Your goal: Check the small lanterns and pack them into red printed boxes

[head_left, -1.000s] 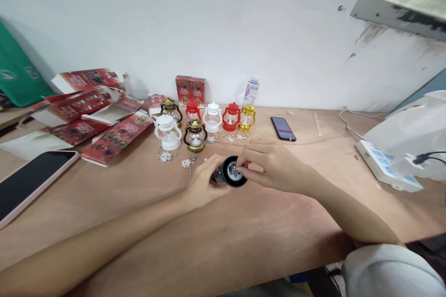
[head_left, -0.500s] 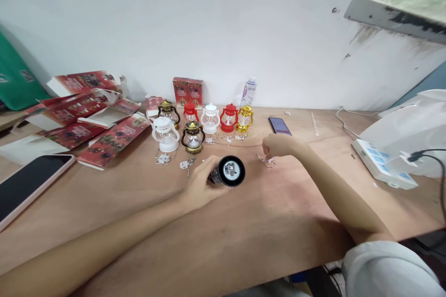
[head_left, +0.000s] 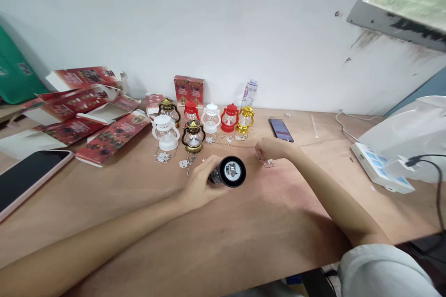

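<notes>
My left hand (head_left: 200, 178) is wrapped round a black lantern (head_left: 218, 176), tipped so that its round underside faces me. Inside the dark rim of that base is a pale disc with metal battery contacts. To the right, my right hand (head_left: 273, 148) is closed, fingertips down at the table beside a bent wire handle and small loose parts (head_left: 268, 164). Whatever those fingertips pinch is too small to make out. Beyond the hands stand several small lanterns: white (head_left: 166, 141), black-and-gold (head_left: 193, 143), red (head_left: 230, 123) and gold (head_left: 245, 125).
Opened red cartons (head_left: 113, 137) pile up at the left, behind a large phone (head_left: 29, 181). Small red boxes (head_left: 189, 92) and a bottle (head_left: 250, 92) stand by the wall. A second phone (head_left: 280, 130) lies behind my right hand; a power strip (head_left: 379, 167) is at the right.
My right hand has moved a little left over the small parts, uncovering more of the phone behind it. My left hand keeps the lantern in almost the same place.
</notes>
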Tool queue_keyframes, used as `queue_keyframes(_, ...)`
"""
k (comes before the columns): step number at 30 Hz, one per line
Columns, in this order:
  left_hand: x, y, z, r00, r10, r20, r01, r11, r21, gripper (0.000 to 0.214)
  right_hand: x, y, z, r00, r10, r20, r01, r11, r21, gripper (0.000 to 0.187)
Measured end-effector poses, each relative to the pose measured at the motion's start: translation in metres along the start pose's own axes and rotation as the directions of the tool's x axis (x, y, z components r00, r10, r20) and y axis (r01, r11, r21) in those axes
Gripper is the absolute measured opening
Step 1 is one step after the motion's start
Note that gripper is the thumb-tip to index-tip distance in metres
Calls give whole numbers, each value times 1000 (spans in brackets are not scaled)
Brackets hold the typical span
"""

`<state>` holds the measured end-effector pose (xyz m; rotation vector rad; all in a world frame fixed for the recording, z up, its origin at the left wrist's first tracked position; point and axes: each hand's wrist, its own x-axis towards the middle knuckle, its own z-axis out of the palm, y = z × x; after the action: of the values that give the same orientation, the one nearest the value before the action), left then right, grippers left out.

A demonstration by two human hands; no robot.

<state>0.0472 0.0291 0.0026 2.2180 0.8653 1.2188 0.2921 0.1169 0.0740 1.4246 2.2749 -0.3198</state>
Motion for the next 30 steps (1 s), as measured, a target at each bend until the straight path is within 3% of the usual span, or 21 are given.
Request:
queue_keyframes(9, 1, -2, 0, 1000, 11, 4, -11, 1000, 21, 34, 1, -3, 5, 986, -160, -50, 165, 979, 119, 6)
queue_keyframes(12, 1, -3, 0, 1000, 9, 8, -9, 1000, 22, 34, -8, -12, -2, 950, -199, -242, 251, 945, 208, 11)
queue_keyframes(14, 1, -3, 1, 1000, 7, 7, -7, 1000, 21, 33, -21, -21, -9, 848, -198, -492, 384, 870, 311, 14)
queue_keyframes(17, 1, -2, 1, 1000, -4, -3, 4, 1000, 21, 32, -45, -38, -14, 621, -169, -765, 594, 739, 319, 18)
queue_keyframes(19, 1, -2, 1, 1000, -11, -7, 11, 999, 30, 33, -60, -52, -13, 543, -219, -811, 656, 713, 246, 17)
queue_keyframes(22, 0, -3, 1, 1000, -14, -11, 14, 999, 34, 36, -73, -69, -7, 474, -341, -812, 652, 756, 63, 14)
queue_keyframes(26, 0, -3, 1, 1000, -13, -9, 13, 1000, 25, 38, -74, -79, -1, 462, -416, -783, 571, 815, -96, 13)
queue_keyframes(30, 2, -1, 2, 1000, -19, -6, 19, 1000, 15, 36, -72, -79, -1, 519, -389, -761, 568, 822, -32, 10)
